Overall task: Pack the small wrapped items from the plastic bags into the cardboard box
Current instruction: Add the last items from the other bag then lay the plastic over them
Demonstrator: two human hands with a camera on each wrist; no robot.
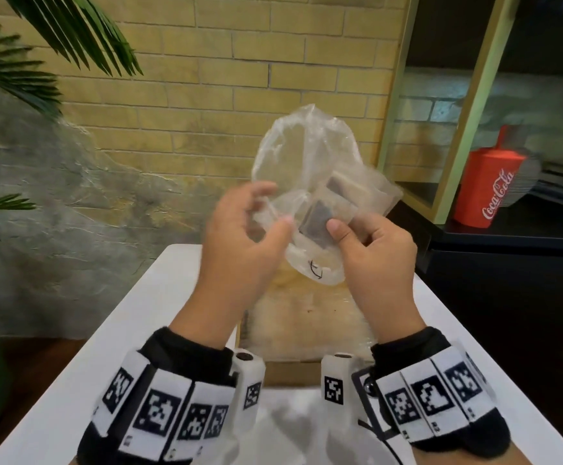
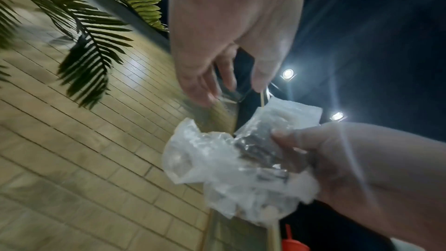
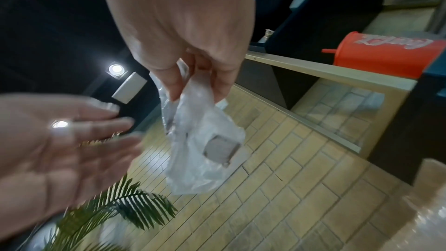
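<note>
Clear plastic bag (image 1: 310,169): thin, crinkled film, glossy, ballooned at the top, held up in the air above the cardboard box (image 1: 306,330). A black pen mark shows on the bag's lower edge. Inside it, dark flat square wrapped items (image 1: 317,223), each in its own clear sleeve; at least two visible, the second higher and to the right of the first.

Cardboard box: brown, sits on the white table (image 1: 105,347) directly below the bag; its top looks covered by shiny clear film. Contents cannot be told.

Right hand (image 1: 374,250): raised, back toward the head camera, thumb and fingers pinching the bag's film together with one dark item through it. The right wrist view confirms the pinch, bag hanging from the fingertips.

Left hand (image 1: 239,229): raised beside the bag, left of it, fingers loosely spread and relaxed, motion-blurred. Thumb tip at the bag's edge; whether it touches cannot be told. It grasps nothing.

Both wrists carry black bands with white coded marker tiles.

Surroundings, relative to the box: yellow brick wall (image 1: 206,78) behind; green palm fronds (image 1: 55,45) to the far left; red Coca-Cola cup (image 1: 487,186) on a dark counter to the right, beside a green-framed glass panel (image 1: 457,129).
</note>
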